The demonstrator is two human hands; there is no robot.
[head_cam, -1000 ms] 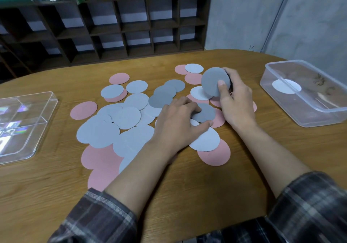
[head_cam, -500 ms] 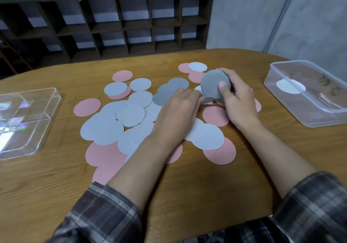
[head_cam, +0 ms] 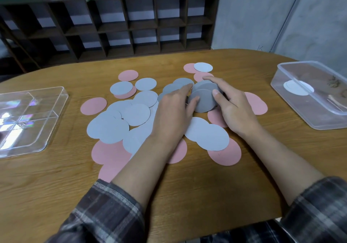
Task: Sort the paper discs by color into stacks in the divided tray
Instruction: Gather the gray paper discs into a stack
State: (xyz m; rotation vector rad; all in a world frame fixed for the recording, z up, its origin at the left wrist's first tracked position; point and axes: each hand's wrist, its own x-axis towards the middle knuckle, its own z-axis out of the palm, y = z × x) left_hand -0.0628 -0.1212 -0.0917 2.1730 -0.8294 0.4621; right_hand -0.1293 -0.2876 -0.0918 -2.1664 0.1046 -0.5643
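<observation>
Pink, light blue-grey and dark grey paper discs lie scattered and overlapping on the wooden table (head_cam: 187,195). My right hand (head_cam: 232,107) holds a small stack of dark grey discs (head_cam: 204,98) just above the pile. My left hand (head_cam: 174,111) presses a dark grey disc against that stack with thumb and fingertips. More dark grey discs (head_cam: 176,86) lie behind my left hand. Light blue-grey discs (head_cam: 120,122) cluster at the left, and pink discs (head_cam: 225,156) lie around the edges. The clear divided tray (head_cam: 28,118) sits at the far left with nothing in it.
A clear plastic box (head_cam: 315,100) with a white disc inside stands at the right table edge. A dark wooden cubby shelf (head_cam: 116,26) runs along the wall behind the table. Grey wall and a pipe are at the right.
My left hand lifted a dark grey disc from the pile and brought it up against the stack in my right hand. The right hand lowered slightly.
</observation>
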